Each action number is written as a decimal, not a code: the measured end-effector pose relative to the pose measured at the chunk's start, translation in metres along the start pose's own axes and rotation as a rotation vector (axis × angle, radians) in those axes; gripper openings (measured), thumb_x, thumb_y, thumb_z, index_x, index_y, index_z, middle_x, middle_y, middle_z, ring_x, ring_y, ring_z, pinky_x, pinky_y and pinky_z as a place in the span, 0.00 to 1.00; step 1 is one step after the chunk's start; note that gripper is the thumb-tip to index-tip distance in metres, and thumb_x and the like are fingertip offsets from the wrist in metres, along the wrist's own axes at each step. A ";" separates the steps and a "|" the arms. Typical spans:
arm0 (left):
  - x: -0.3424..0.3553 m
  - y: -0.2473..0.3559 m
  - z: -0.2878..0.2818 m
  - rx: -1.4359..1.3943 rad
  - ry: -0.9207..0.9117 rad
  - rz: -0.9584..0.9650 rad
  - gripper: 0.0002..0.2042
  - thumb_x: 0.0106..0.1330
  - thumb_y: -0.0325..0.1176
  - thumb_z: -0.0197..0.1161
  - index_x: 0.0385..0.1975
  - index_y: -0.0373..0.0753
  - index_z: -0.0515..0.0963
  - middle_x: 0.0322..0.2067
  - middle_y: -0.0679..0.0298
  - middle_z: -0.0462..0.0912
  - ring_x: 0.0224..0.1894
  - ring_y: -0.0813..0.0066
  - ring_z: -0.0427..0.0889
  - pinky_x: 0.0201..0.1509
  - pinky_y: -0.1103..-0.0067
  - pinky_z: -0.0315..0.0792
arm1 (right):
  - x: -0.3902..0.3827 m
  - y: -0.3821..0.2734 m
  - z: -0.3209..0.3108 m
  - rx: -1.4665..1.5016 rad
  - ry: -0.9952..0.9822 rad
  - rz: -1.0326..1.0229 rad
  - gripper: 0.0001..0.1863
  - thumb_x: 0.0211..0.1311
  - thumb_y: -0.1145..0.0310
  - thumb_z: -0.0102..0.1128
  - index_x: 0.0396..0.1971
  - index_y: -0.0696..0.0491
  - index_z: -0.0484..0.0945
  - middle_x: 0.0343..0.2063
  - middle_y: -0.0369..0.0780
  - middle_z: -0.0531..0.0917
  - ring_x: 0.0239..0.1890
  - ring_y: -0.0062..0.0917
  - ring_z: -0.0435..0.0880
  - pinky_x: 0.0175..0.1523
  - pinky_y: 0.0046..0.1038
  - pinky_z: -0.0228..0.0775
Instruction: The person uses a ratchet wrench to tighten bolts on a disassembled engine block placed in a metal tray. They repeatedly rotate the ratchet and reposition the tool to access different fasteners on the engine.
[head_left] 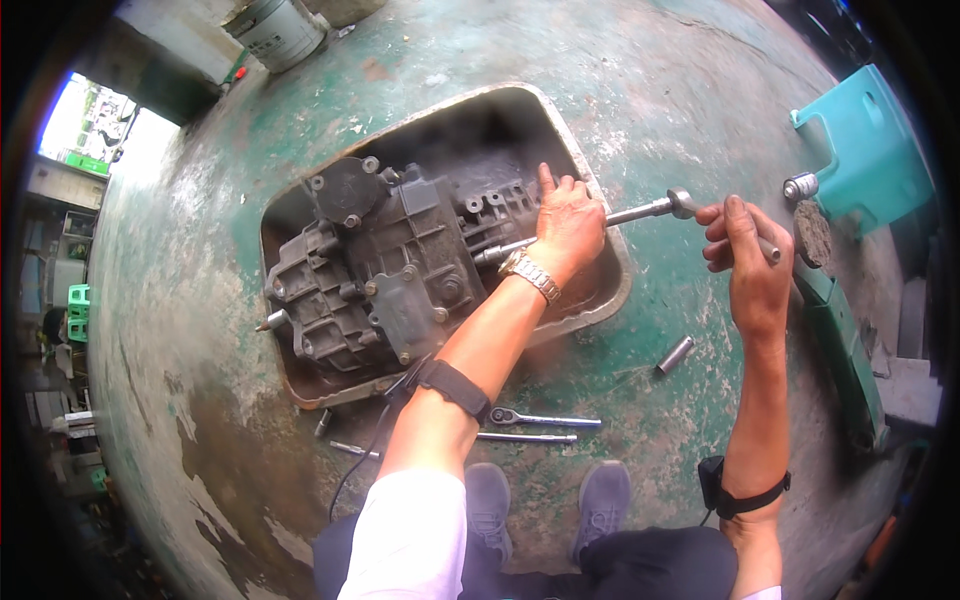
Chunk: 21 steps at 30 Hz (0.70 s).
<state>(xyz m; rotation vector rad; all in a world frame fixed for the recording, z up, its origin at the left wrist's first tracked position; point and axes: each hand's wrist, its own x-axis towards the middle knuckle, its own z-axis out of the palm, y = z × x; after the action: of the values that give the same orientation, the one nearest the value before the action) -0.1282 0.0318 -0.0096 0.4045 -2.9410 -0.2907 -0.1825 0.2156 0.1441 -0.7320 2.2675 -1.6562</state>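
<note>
A dark grey cast-metal gearbox [405,270] lies in a rusty-rimmed metal pan [616,300]. My left hand [570,225] is over the pan's right part, index finger raised, other fingers curled over a long extension bar [630,214] that runs beneath it to a socket [488,256] at the gearbox. My right hand [750,250] grips the handle of a ratchet wrench [683,203] at the bar's outer end.
Below the pan lie a small ratchet [545,420], a bar [525,437] and, farther right, a loose socket [675,354]. At right are a turquoise stool [855,150], a metal cylinder [800,186] and a green metal piece [840,370]. A bucket [275,35] stands at the back.
</note>
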 end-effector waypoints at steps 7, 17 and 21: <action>-0.006 -0.006 0.003 0.108 0.142 -0.095 0.19 0.54 0.38 0.59 0.43 0.34 0.79 0.51 0.38 0.70 0.60 0.41 0.65 0.65 0.41 0.51 | -0.011 0.007 -0.001 0.053 0.008 -0.028 0.18 0.73 0.60 0.50 0.33 0.59 0.82 0.23 0.31 0.77 0.24 0.12 0.71 0.28 0.17 0.62; -0.009 -0.007 0.007 0.119 -0.037 -0.103 0.18 0.51 0.36 0.62 0.37 0.29 0.81 0.60 0.26 0.63 0.51 0.36 0.78 0.62 0.53 0.64 | -0.015 0.011 0.002 0.066 0.089 0.011 0.19 0.73 0.58 0.50 0.32 0.59 0.82 0.24 0.32 0.77 0.24 0.13 0.72 0.28 0.17 0.63; -0.004 -0.011 0.010 0.051 -0.047 -0.113 0.15 0.52 0.31 0.58 0.33 0.26 0.81 0.58 0.23 0.64 0.49 0.35 0.79 0.59 0.56 0.68 | 0.006 0.007 0.006 0.097 0.046 -0.071 0.20 0.73 0.59 0.50 0.31 0.58 0.82 0.24 0.33 0.78 0.22 0.14 0.72 0.28 0.17 0.64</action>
<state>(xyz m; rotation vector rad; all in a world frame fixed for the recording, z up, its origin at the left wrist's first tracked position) -0.1229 0.0239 -0.0222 0.5802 -2.9818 -0.2422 -0.1864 0.2091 0.1356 -0.7683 2.1977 -1.8187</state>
